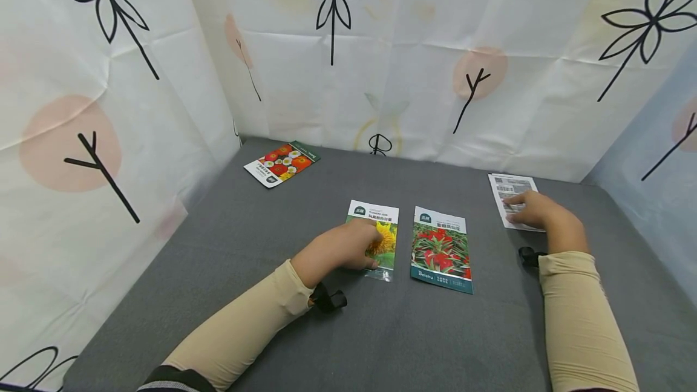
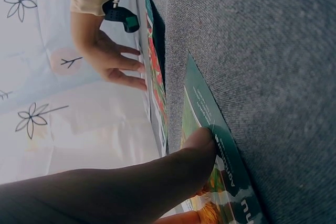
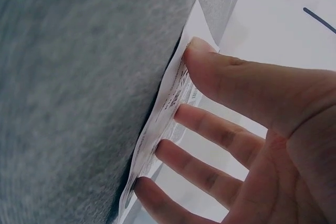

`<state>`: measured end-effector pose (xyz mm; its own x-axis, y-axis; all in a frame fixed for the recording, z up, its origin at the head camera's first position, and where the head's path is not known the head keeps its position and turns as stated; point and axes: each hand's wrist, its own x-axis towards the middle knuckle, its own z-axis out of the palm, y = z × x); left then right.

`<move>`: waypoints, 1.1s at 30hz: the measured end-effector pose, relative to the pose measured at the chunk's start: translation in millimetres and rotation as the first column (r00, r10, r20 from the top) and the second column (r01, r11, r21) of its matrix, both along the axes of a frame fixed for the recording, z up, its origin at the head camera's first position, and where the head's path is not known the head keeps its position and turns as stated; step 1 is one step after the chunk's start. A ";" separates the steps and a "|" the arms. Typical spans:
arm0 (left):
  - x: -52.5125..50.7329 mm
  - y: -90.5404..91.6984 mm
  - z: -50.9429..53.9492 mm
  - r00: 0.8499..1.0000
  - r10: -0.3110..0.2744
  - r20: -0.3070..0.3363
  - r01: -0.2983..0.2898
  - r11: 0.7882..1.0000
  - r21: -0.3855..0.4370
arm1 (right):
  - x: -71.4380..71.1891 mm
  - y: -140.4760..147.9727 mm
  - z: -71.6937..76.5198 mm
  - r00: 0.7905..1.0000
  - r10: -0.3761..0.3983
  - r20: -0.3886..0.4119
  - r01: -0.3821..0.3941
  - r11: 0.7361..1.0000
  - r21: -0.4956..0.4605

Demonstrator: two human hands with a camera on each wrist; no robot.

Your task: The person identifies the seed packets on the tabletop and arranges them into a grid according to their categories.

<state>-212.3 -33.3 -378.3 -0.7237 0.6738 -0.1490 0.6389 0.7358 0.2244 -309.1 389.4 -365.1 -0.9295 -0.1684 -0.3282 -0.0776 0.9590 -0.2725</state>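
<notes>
As the head camera looks forward and down, two beige sleeves (image 1: 585,313) extend over a gray table (image 1: 463,343) backed by a white curtain (image 1: 403,95) printed with black line flowers. A red-flower packet (image 1: 441,250) lies flat on the table. Just to its left, a sunflower packet (image 1: 388,241) lies partly covered by the left hand (image 1: 348,244). To the right of the red-flower packet and farther back, the right hand (image 1: 539,210) touches a white printed packet (image 1: 509,188). Well to its left, also farther back, is a packet of orange, red and white flowers (image 1: 283,165).

From the left wrist, the left thumb lies straight across the sunflower packet's green border; a finger touches the same face, apart from the thumb. Just beyond is the red-flower packet, and past that the right hand, fingers spread.

From the right wrist, the right thumb and three fingers stand apart, their tips touching the white printed packet, which shows small text and a slightly wavy edge.
</notes>
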 end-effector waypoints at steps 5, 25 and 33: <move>0.6 -0.1 0.4 1.000 0.002 0.001 -0.002 1.000 0.001 | -1.8 -3.5 -1.0 1.000 -0.005 -0.003 0.005 1.000 0.000; 2.4 -0.3 1.4 1.000 0.012 -0.004 -0.012 1.000 -0.003 | -2.4 -12.5 -0.3 1.000 -0.018 -0.003 0.018 1.000 -0.020; 2.2 -0.4 0.7 1.000 0.004 -0.014 -0.004 1.000 -0.008 | -4.2 -11.4 -2.0 1.000 -0.019 -0.001 0.019 1.000 -0.015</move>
<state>-210.2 -33.7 -377.7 -0.7282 0.6700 -0.1445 0.6392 0.7399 0.2096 -313.3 378.1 -367.0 -0.9329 -0.1559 -0.3245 -0.0600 0.9561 -0.2868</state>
